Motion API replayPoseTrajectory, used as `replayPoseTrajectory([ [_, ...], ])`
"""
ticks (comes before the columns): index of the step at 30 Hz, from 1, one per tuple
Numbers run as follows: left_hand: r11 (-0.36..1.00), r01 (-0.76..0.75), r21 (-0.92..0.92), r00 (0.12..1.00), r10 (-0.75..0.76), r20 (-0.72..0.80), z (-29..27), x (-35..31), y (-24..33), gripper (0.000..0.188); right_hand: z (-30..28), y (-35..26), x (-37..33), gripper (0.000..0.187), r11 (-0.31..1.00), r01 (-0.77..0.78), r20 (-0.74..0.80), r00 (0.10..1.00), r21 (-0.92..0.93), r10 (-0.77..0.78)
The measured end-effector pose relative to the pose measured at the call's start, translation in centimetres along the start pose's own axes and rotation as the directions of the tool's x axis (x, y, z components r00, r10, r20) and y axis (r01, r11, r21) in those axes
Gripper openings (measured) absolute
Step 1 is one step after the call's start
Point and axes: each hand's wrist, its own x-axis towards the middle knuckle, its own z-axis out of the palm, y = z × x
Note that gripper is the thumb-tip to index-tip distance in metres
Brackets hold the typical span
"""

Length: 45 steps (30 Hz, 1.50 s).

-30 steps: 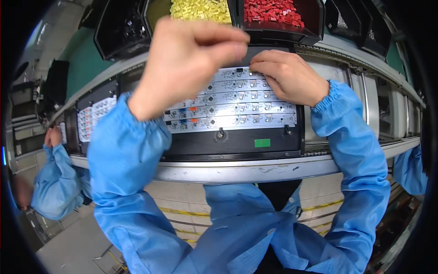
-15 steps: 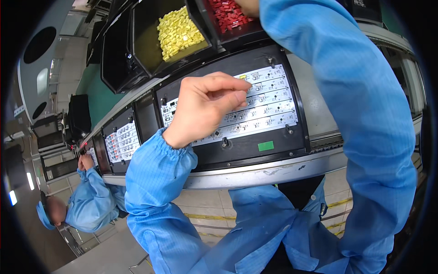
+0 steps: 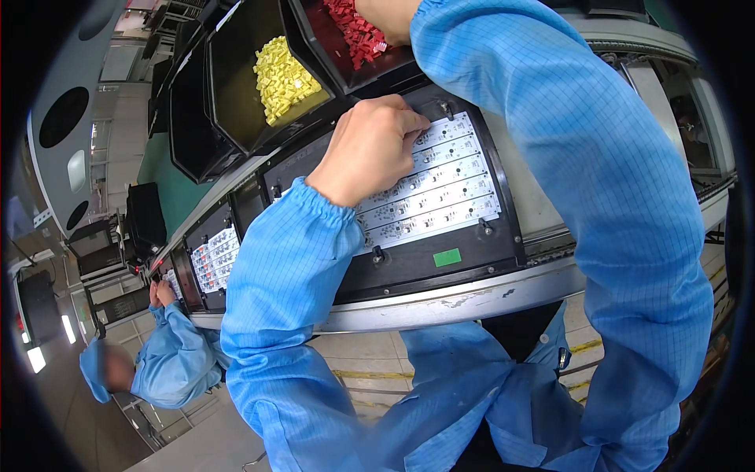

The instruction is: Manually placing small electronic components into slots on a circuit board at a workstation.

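My left hand (image 3: 371, 148) is over the white circuit board strips (image 3: 440, 193), which lie side by side in a black fixture (image 3: 409, 263). Its thumb and index finger are pinched together at the uppermost strip, and whatever they hold is hidden. At the top edge, my right hand (image 3: 391, 17) reaches into a black bin of small red plastic parts (image 3: 358, 35); its fingers are mostly out of sight. Left of that bin, small yellow plastic parts (image 3: 285, 82) lie heaped in another black bin (image 3: 228, 98).
Black clamps (image 3: 485, 226) stand up from the fixture, which has a green label (image 3: 447, 257). A metal rail (image 3: 456, 300) runs along the near side. Farther left are another fixture with boards (image 3: 214, 259) and a co-worker in blue (image 3: 177, 366).
My left hand has moved up and its fingertips have come down on the top strip, covering the yellow part seen there before. My right hand stays at the red bin. The whole view has shifted slightly.
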Motion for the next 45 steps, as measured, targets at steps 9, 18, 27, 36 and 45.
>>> replayPoseTrajectory([
  [9, 0.998, -0.033, 0.051, 0.999, 0.033, -0.007, -0.3, -0.1, 0.3, 0.015, 3.9, 1.0, 4.7, 0.026, 1.0, -0.015, -0.154, 0.988, -0.009, 0.013],
  [18, 0.992, -0.052, 0.119, 0.998, 0.048, 0.037, -0.8, -0.8, -0.4, 0.016, 1.7, -2.6, 1.0, 0.02, 0.999, 0.051, -0.318, 0.947, -0.017, -0.054],
  [27, 0.998, 0.04, 0.056, 0.858, -0.006, -0.514, -7.5, -2.7, -2.1, 0.013, -3.1, -1.3, -3.5, 0.021, 0.919, 0.357, -0.519, 0.824, 0.167, -0.226],
  [36, 0.903, 0.404, 0.147, 0.903, -0.419, 0.09, -10.7, 2.1, -11.8, 0.028, 4.4, -2.4, -11.6, 0.021, 0.612, 0.107, 0.015, 0.981, 0.784, -0.191],
  [45, 0.805, 0.498, 0.323, 0.865, -0.434, -0.251, -7.4, 1.7, -13.1, 0.021, 6.5, -2.7, -11.2, 0.018, 0.789, 0.164, -0.022, 0.982, 0.592, -0.188],
])
